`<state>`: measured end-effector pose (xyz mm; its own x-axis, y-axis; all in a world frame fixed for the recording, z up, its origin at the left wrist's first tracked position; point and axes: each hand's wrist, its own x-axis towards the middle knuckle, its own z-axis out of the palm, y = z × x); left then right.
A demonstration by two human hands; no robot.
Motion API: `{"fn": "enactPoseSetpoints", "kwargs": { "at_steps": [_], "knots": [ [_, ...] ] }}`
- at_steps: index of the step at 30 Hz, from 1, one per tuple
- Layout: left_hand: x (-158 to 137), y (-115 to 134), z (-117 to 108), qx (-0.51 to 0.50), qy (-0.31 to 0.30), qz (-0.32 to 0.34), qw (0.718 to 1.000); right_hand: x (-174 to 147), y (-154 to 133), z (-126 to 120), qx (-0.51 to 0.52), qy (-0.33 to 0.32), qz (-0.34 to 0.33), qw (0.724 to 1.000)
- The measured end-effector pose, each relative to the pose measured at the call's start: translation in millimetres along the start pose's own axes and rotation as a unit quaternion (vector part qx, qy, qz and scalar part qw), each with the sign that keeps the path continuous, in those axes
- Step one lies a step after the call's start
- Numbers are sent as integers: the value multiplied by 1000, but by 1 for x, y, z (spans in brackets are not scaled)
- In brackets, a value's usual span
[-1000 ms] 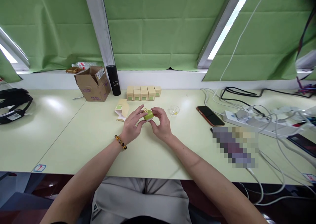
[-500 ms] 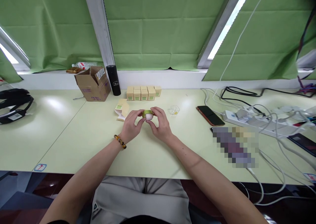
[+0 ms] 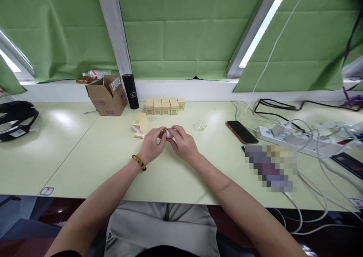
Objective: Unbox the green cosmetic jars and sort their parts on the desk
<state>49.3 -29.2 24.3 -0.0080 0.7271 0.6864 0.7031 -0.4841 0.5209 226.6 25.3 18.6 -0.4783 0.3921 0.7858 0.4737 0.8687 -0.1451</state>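
Observation:
A small white rounded object with a green band (image 3: 169,134) is held between both hands, just above the table. My left hand (image 3: 153,143) pinches its left side, and a beaded bracelet circles that wrist. On the other side, my right hand (image 3: 185,143) has its fingers bent over the top and right of the object, covering much of the green band. An opened cardboard box (image 3: 140,125) lies left of the hands. To their right is a clear plastic piece (image 3: 200,126) with a yellow spot.
Several small closed boxes (image 3: 162,106) stand in a row at the back. A large carton (image 3: 107,96) and a black bottle (image 3: 131,92) are at the back left. A phone (image 3: 242,132), a power strip (image 3: 295,140) and tangled cables occupy the right side.
My right fingers have moved left and closed over the object, hiding most of the green band that showed before. Both hands still hold the object in nearly the same place.

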Motion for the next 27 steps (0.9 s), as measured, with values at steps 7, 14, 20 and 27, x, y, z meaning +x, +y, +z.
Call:
{"fn": "enactPoseSetpoints", "kwargs": {
  "at_steps": [7, 14, 20, 27],
  "knots": [
    [1, -2, 0, 35, -4, -2, 999, 2, -3, 3, -16, -8, 0, 1000],
    [5, 2, -1, 69, -2, -20, 997, 5, -13, 7, -39, -9, 10, 999],
    [9, 14, -5, 69, 3, -47, 996, 7, -20, 8, -42, -9, 35, 998],
    [9, 13, -4, 36, -2, -96, 995, 7, -20, 9, 10, -23, 73, 997]
  ]
}}
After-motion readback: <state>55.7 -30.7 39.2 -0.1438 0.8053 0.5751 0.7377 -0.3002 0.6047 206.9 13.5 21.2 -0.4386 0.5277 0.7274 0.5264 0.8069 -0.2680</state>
